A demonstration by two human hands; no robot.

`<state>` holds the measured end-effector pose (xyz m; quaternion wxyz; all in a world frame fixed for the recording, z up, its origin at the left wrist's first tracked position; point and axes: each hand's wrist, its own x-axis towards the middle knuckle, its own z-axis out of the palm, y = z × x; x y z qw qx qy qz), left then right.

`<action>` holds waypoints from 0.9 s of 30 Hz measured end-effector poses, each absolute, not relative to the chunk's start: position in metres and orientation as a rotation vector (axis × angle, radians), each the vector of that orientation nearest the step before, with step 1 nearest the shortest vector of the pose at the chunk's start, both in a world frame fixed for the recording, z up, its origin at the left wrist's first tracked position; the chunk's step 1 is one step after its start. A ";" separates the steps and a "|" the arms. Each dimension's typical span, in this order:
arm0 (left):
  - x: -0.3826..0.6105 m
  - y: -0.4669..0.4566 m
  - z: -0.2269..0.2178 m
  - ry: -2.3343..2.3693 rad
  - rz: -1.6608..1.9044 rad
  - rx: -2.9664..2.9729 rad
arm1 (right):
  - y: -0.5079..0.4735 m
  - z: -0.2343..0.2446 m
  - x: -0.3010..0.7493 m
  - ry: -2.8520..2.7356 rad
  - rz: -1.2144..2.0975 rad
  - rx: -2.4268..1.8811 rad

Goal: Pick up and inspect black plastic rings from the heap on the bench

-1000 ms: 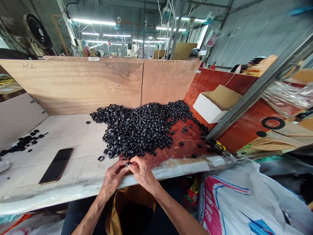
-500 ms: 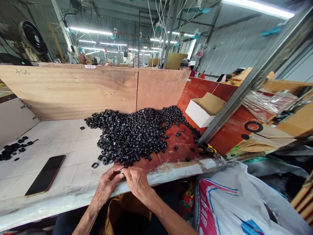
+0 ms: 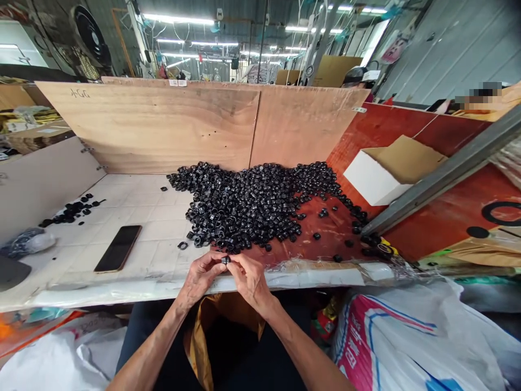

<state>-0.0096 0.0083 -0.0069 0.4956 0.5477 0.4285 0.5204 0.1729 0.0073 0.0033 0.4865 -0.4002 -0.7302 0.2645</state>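
My left hand [image 3: 200,278] and my right hand [image 3: 251,279] meet at the near edge of the worktable [image 3: 134,260]. Both pinch one small black ring [image 3: 224,260] between their fingertips. Just beyond them lies a big heap of black rings [image 3: 252,203], spread across the white and red parts of the table top. One loose ring [image 3: 183,245] lies alone to the left of the heap.
A dark phone [image 3: 118,248] lies flat on the left. A small pile of black pieces [image 3: 70,212] sits far left. Plywood walls [image 3: 163,127] close the back. A white cardboard box [image 3: 388,171] leans at the right; a woven sack [image 3: 407,342] stands below.
My hands stay together at the table edge on the small ring. The camera has swung left and down, so the heap and phone appear shifted right.
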 end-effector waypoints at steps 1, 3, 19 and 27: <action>-0.010 0.008 -0.006 1.047 1.249 1.338 | 0.008 0.004 0.173 -1.781 0.629 -0.985; -0.010 0.007 -0.004 1.055 1.240 1.352 | 0.008 0.006 0.175 -1.777 0.620 -1.002; -0.001 -0.035 0.010 0.995 1.116 1.214 | -0.021 0.014 0.185 -1.827 0.702 -0.941; 0.006 -0.059 0.019 1.009 1.089 1.176 | -0.046 0.015 0.191 -1.783 0.801 -0.987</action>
